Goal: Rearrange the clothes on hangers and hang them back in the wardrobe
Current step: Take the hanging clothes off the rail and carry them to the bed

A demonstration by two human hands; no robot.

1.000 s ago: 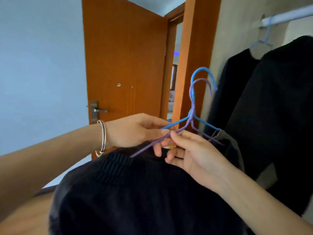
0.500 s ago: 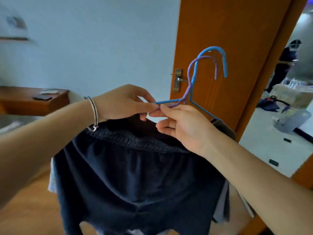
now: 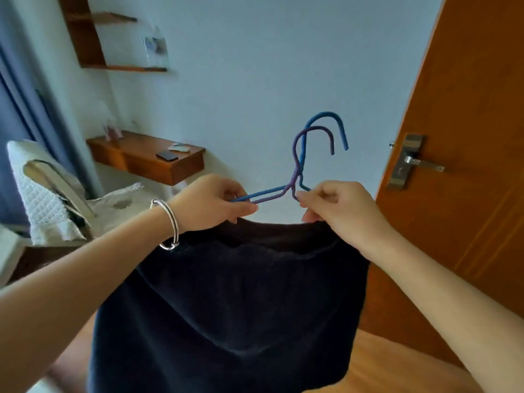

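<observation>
Fingers [image 3: 244, 209] of the left hand [image 3: 211, 201] pinch the left arms of a blue hanger [image 3: 326, 113] and a purple hanger [image 3: 315, 128], and the right hand [image 3: 338, 207] pinches the wires on the other side. Both stand upright, side by side, in front of the pale wall [image 3: 255, 66]. I see a dark garment [image 3: 241, 293] hanging under them, below the hands, near the orange door [image 3: 467, 80].

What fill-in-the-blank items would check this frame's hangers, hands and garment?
1. The left hand and right hand together hold ____ hangers: the blue hanger and the purple hanger.
2. The dark garment hangs ____ the hands.
3. The bracelet sits on the ____ wrist.
4. The door is on the view's ____ side.
Missing words: two; below; left; right.
</observation>
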